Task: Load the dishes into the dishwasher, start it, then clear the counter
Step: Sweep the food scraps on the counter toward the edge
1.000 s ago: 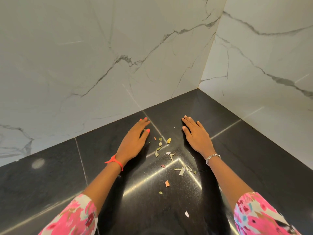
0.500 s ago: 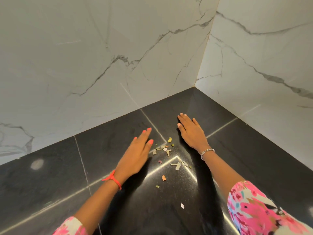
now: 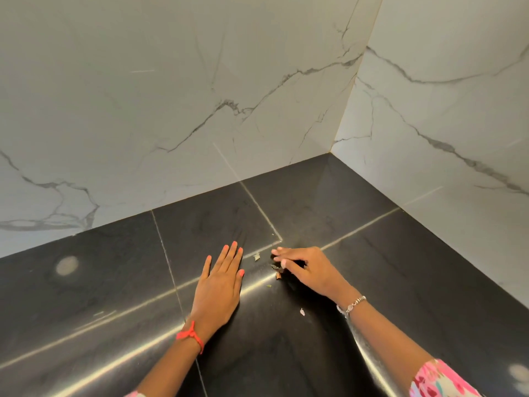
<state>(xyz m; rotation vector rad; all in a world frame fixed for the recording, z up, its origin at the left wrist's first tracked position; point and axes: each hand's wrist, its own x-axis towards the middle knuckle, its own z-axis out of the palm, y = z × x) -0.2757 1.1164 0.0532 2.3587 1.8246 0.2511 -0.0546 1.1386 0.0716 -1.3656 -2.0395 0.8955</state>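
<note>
On the black stone counter (image 3: 400, 267) lie small food scraps. My left hand (image 3: 221, 285) rests flat on the counter with straight fingers, just left of one pale scrap (image 3: 256, 257). My right hand (image 3: 310, 267) lies on its side with fingers curled, its thumb and fingertips pinching a little heap of dark and orange scraps (image 3: 277, 274). Most of that heap is hidden under the fingers. A white scrap (image 3: 302, 311) and a tiny green one (image 3: 269, 285) lie loose nearer to me.
White marble-look walls (image 3: 200, 110) meet in a corner (image 3: 332, 150) behind the counter. Pale joints cross the black tiles. No dishes or dishwasher are in view.
Both hands have drawn together and toward me, raking the scattered scraps into a heap. My right hand went from flat to curled over the scraps. The view has swung left.
</note>
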